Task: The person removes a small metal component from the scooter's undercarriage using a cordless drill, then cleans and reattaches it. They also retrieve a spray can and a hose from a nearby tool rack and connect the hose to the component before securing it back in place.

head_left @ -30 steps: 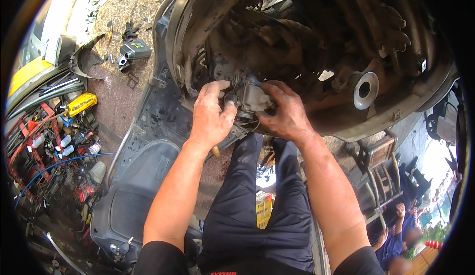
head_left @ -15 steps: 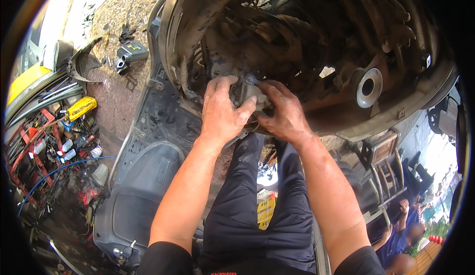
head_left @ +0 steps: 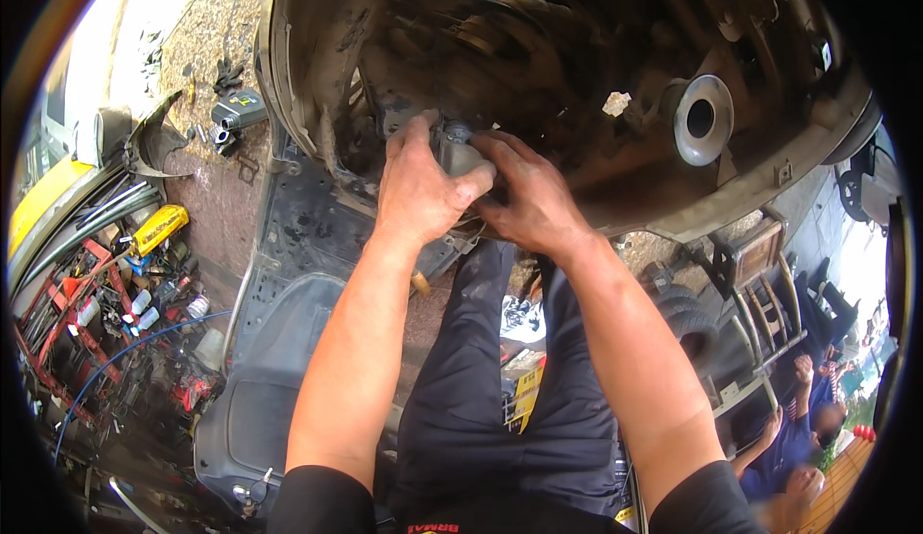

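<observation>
My left hand [head_left: 420,188] and my right hand [head_left: 538,198] reach into the dirty, dark hollow of a vehicle body [head_left: 567,53]. Between them is a small rounded grey metal part [head_left: 462,155], whose exact kind I cannot make out. The left thumb presses against its near side while the left fingers curl along its left. From the right, my right fingers bend round it, with their tips partly hidden. It sits low in the hollow, close to the near rim.
A round metal flared ring [head_left: 703,120] is to the right in the hollow. A grey vehicle panel [head_left: 279,332] lies left of my legs. Further left are a heap of tools and parts [head_left: 125,294] and a dark oil bottle [head_left: 238,108]. A wooden-seated stool [head_left: 755,250] and people [head_left: 788,438] are at right.
The view has shifted, so the vehicle body appears further up and left. Both hands stay around the grey metal part, which shows more plainly between them now.
</observation>
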Motion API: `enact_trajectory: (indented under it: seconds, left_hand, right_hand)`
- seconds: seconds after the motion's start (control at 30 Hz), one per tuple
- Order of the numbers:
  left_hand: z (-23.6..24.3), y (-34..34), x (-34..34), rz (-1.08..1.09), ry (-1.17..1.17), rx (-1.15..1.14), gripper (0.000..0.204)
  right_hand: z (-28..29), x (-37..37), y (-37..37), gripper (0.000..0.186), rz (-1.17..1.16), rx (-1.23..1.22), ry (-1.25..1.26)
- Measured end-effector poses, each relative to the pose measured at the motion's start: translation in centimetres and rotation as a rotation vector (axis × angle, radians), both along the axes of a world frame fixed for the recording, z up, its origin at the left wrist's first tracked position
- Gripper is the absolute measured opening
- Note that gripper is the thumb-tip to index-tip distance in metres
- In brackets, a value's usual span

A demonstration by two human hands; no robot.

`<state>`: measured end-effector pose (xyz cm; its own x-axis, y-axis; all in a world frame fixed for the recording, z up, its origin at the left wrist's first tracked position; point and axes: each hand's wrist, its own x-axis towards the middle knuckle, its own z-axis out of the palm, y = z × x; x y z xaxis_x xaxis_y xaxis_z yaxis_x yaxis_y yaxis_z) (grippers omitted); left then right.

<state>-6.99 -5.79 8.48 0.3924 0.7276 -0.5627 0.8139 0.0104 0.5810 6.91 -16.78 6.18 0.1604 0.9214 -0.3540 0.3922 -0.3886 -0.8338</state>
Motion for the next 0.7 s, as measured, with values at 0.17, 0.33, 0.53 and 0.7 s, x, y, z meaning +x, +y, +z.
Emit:
enact_trajectory:
  seconds: [0.17,0.33,0.53,0.7]
  left_hand:
    - [-0.1,-0.1,0.2,0.022,0.007,-0.001,0.094]
    - [-0.1,-0.4,0.2,0.029,-0.060,0.070,0.094]
    - [-0.5,-0.6,-0.2,0.049,-0.079,0.064,0.095]
    - [-0.9,-0.6,-0.4,0.095,-0.102,-0.004,0.094]
  right_hand:
    - [1.6,-0.3,-1.6,0.072,-0.110,0.038,-0.051]
    - [2.2,0.2,-2.3,0.062,-0.104,0.062,-0.061]
    - [-0.2,1.8,-0.8,0.044,0.030,0.048,0.004]
    - [1.7,0.5,-2.7,0.045,-0.164,0.178,-0.083]
